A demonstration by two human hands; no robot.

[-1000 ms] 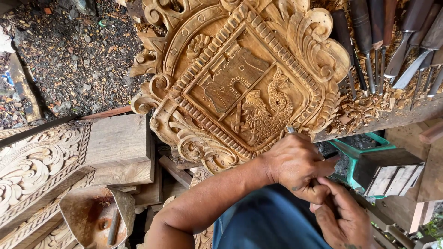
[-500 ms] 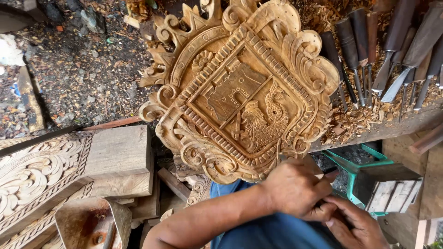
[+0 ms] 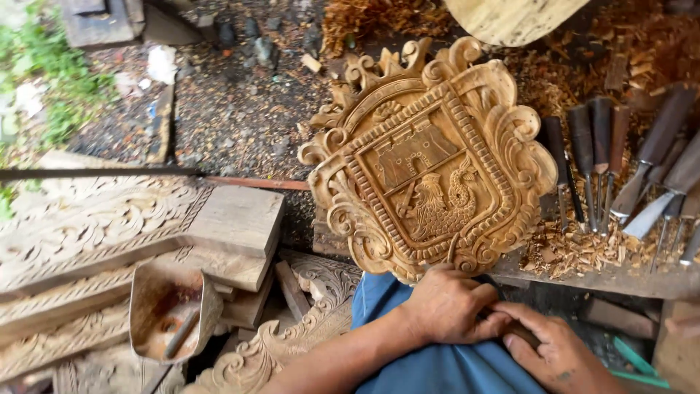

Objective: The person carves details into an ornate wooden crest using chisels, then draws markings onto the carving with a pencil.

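Two hands meet at the near edge of the round carved wooden crest panel (image 3: 432, 171), which leans tilted on the bench (image 3: 627, 281), its lower rim over your lap, likely so the relief faces you. Left hand (image 3: 446, 303) has its fingers curled shut around a dark-handled tool (image 3: 519, 330) close under the rim; right hand (image 3: 558, 354) grips that handle further back, probably for steadying. Row of wood-handled steel chisels (image 3: 605, 157) lies right among shavings. Carved planks (image 3: 109, 241) stacked left.
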